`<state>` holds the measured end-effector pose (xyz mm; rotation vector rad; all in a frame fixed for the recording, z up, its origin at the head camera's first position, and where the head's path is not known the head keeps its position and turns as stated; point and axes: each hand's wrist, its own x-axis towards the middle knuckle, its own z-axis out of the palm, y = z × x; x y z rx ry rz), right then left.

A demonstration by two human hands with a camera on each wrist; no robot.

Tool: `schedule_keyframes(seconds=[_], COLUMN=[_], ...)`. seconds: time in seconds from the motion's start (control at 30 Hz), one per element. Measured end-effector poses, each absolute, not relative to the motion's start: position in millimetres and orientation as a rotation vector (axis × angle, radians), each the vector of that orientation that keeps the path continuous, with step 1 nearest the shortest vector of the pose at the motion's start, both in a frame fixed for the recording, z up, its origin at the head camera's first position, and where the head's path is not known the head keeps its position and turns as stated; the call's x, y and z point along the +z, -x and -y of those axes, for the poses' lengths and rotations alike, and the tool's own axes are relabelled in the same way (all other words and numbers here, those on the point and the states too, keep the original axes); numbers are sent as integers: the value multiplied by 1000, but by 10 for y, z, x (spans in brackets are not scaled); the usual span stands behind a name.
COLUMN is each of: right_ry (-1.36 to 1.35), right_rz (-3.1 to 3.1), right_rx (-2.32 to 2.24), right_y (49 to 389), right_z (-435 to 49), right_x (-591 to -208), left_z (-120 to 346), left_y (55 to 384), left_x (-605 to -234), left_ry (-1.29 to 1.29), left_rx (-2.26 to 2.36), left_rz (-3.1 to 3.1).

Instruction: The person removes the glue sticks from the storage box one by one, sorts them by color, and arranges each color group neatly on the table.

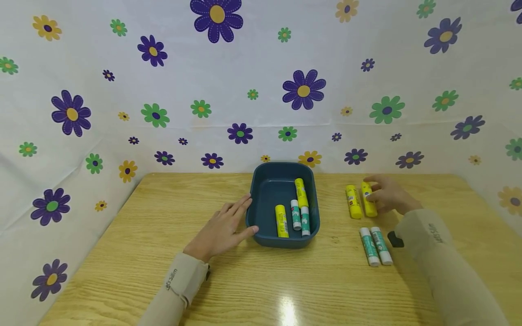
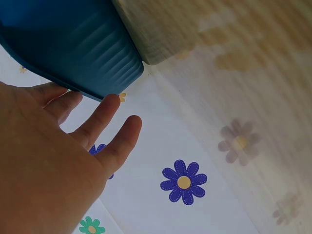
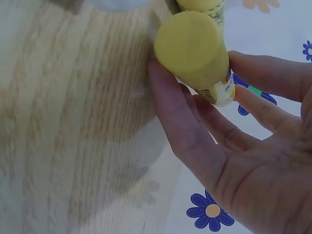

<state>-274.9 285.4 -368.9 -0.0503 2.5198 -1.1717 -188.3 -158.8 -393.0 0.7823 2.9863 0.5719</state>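
On a wooden table (image 1: 175,203), right hand (image 1: 392,194) grips yellow glue stick (image 1: 369,202)

At the table's right side, a person's right hand bends its thumb and fingers around the yellow glue stick, the gap between them narrowed to the stick's own width, as the right wrist view shows close up. Whether the stick is raised off the wood cannot be told. Just to its left lies a second yellow glue stick (image 1: 354,202), and nearer the person two sticks with green labels (image 1: 369,246) and white ends rest side by side.

Near the middle of the table sits a dark blue tray (image 1: 272,242). The person's left hand (image 1: 221,233), spread wide and grasping nothing, touches the tray's left rim with its fingertips, the thumb at the near left corner. Inside, toward the right, are four more sticks: one yellow stick (image 1: 301,192) by the right wall, another yellow stick (image 1: 281,221) toward the near wall, and two green-labelled sticks (image 1: 295,214) lying close together. Beige sleeves (image 1: 432,244) cover both arms; behind the table hangs a white cloth (image 1: 244,59) printed with purple, green and yellow flowers.
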Motion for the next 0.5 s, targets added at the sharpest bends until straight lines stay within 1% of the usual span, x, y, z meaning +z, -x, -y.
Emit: schedule_keyframes(seconds=[0.5], right_ry=[-1], right_rz=[-2515], right_rx=[-1023], right_y=[2798], right_z=[-2778], right_x=[-3703], left_z=[1584], left_y=[1879], left_x=[-3934], left_ry=[-765], left_rx=[580], left_rz=[-2982])
